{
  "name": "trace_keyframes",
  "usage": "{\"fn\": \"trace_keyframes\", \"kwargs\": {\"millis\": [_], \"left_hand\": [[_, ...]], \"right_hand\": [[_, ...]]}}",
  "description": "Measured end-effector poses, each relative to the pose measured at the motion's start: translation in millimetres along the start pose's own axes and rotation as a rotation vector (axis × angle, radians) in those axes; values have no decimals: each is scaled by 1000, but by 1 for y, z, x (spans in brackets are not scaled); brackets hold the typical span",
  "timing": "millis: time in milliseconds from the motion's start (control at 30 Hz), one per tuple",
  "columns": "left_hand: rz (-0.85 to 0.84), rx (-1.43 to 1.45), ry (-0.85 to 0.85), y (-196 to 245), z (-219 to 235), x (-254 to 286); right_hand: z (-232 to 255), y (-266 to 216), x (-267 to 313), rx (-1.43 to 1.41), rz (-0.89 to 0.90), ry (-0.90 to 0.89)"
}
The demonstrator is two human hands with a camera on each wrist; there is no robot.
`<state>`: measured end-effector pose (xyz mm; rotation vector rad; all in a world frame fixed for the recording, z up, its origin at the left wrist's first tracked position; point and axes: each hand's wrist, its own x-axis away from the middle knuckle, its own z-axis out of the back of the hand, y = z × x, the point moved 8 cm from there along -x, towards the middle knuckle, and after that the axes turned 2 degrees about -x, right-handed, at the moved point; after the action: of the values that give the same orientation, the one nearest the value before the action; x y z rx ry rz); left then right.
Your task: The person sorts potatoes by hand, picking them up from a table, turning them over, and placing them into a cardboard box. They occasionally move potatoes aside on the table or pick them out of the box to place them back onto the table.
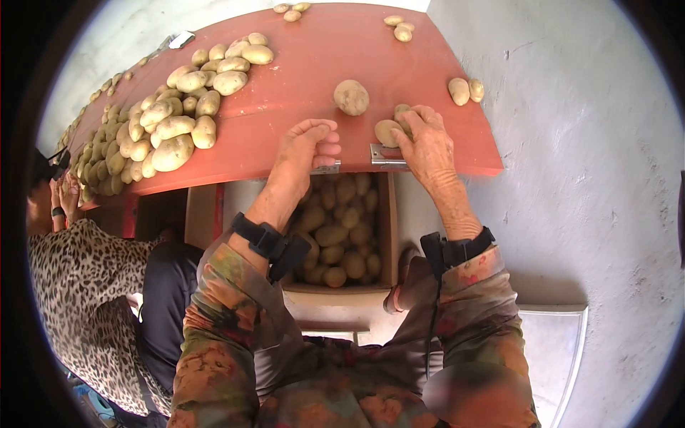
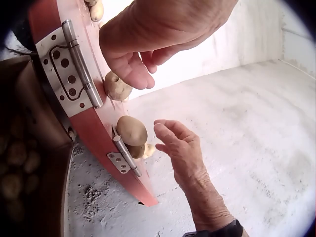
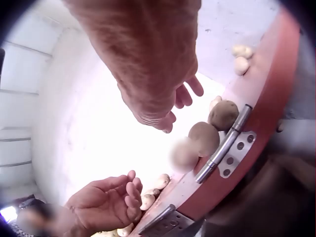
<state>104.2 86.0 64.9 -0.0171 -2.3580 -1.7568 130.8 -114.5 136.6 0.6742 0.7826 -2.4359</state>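
Observation:
My left hand (image 1: 303, 151) hovers over the red table's near edge, fingers loosely curled and nothing in them. Its palm side shows in the right wrist view. My right hand (image 1: 430, 146) is just beside two potatoes, a nearer one (image 1: 387, 134) and one behind it (image 1: 402, 112). The left wrist view shows a gap between this hand (image 2: 183, 152) and the nearer potato (image 2: 132, 130); its fingers are relaxed and hold nothing. A larger round potato (image 1: 351, 97) lies farther back, between the two hands.
A big heap of potatoes (image 1: 175, 127) covers the table's left side. Small groups lie at the back (image 1: 403, 32) and right edge (image 1: 459, 91). Metal hinges (image 1: 389, 155) line the near edge. Below stands a cardboard box (image 1: 389, 235) of potatoes. Another person (image 1: 93, 299) sits left.

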Motion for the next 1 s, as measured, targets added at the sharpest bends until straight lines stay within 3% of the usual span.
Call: {"fn": "trace_keyframes", "kwargs": {"millis": [167, 233, 333, 467, 667, 867, 1000], "left_hand": [[1, -13, -10, -1, -1, -1], [2, -15, -10, -1, -1, -1], [4, -21, -15, -2, -2, -1], [-1, -22, -27, -5, -4, -2], [4, 0, -20, 0, 0, 0], [-20, 12, -29, 3, 2, 0], [-21, 22, -28, 3, 5, -1]], "right_hand": [[-22, 20, 2, 83, -9, -32], [-29, 12, 0, 103, 149, -34], [-43, 3, 0, 196, 219, -160], [-56, 3, 4, 267, 276, -147], [-30, -22, -5, 59, 217, -106], [-21, -59, 11, -192, 293, -280], [-32, -68, 23, -262, 230, -525]]}}
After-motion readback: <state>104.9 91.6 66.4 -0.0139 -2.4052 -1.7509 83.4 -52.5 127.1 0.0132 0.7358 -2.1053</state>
